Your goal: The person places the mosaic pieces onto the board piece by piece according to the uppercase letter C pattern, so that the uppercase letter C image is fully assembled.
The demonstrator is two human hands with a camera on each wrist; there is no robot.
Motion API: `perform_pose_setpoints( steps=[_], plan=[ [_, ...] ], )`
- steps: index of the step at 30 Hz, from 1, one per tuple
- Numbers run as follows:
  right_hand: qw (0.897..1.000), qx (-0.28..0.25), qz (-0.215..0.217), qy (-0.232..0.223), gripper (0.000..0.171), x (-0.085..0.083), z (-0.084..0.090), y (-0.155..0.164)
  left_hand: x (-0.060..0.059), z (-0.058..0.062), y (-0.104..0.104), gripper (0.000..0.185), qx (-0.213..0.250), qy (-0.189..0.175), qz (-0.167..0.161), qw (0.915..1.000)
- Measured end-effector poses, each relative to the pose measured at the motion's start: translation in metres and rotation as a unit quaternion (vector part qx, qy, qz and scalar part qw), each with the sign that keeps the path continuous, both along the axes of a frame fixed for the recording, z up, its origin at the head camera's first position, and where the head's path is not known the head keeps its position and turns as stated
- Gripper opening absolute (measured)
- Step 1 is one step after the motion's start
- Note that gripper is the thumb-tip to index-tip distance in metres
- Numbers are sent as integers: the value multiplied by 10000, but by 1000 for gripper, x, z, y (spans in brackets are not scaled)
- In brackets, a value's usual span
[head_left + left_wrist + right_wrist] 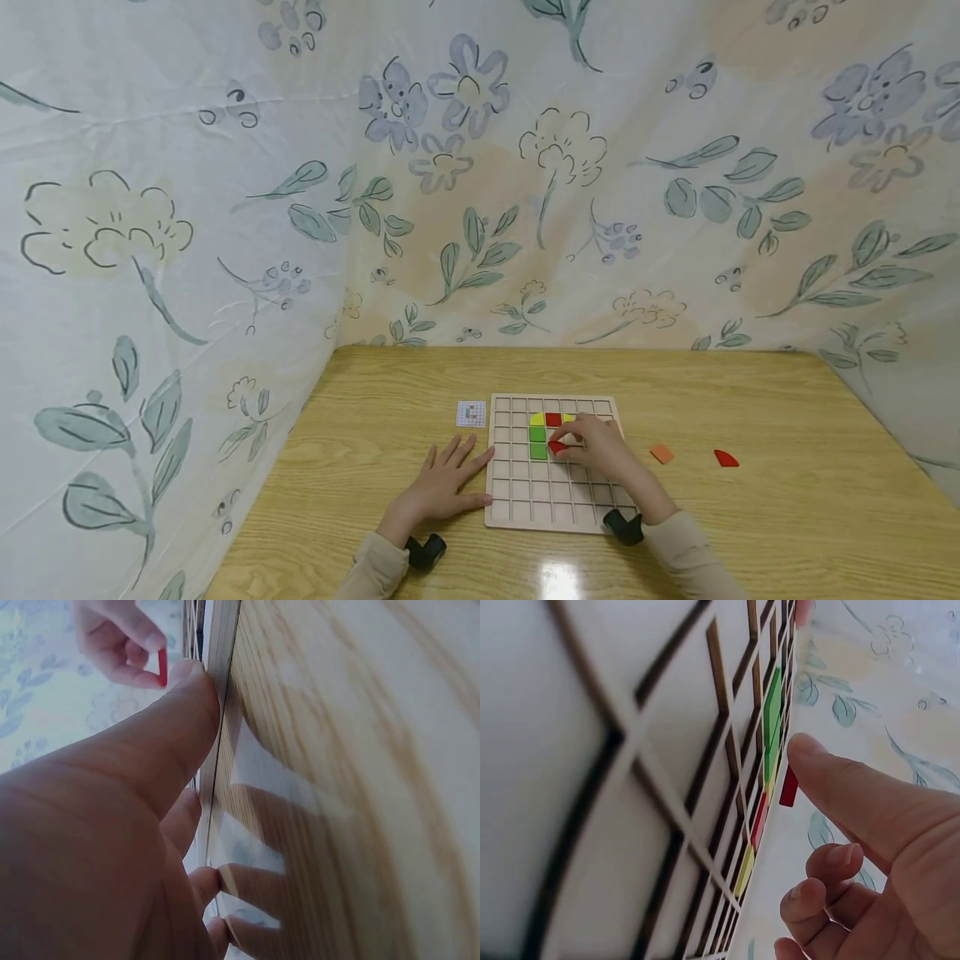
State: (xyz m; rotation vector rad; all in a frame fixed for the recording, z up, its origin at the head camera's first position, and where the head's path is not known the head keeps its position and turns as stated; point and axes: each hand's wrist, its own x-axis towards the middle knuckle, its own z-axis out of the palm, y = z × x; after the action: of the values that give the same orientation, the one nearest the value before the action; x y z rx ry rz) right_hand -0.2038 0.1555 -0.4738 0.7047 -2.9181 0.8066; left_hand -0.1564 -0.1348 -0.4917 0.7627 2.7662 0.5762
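A pale wooden grid board (525, 492) lies on the wooden table (787, 517). In its upper cells sit two green squares (537, 442), a yellow piece (537, 419) and a red square (553, 419). My right hand (596, 446) hovers over the board and pinches a small red piece (557, 447) just right of the green squares; the same red piece (788, 787) shows at my fingertip in the right wrist view, and again as a red piece (163, 667) in the left wrist view. My left hand (442, 487) lies flat on the table, fingers spread, thumb (180, 720) against the board's left edge.
A small pattern card (471, 413) lies left of the board's top corner. An orange square piece (662, 453) and a red curved piece (725, 458) lie loose on the table to the right. Floral cloth walls enclose the table on three sides.
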Motion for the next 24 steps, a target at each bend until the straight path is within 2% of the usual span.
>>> perform_pose_setpoints(
  steps=[6,16,24],
  plan=[
    [9997,28,95,-207,18,0,-2,-10,0,1,0,71,13,-12,21,10000],
    [9985,-179,481,-171,16,5,-5,-18,1,0,-1,71,37,-26,-5,10000],
    [9976,-161,601,-313,18,7,-4,-18,1,0,-2,71,37,16,-62,10000]
  ],
)
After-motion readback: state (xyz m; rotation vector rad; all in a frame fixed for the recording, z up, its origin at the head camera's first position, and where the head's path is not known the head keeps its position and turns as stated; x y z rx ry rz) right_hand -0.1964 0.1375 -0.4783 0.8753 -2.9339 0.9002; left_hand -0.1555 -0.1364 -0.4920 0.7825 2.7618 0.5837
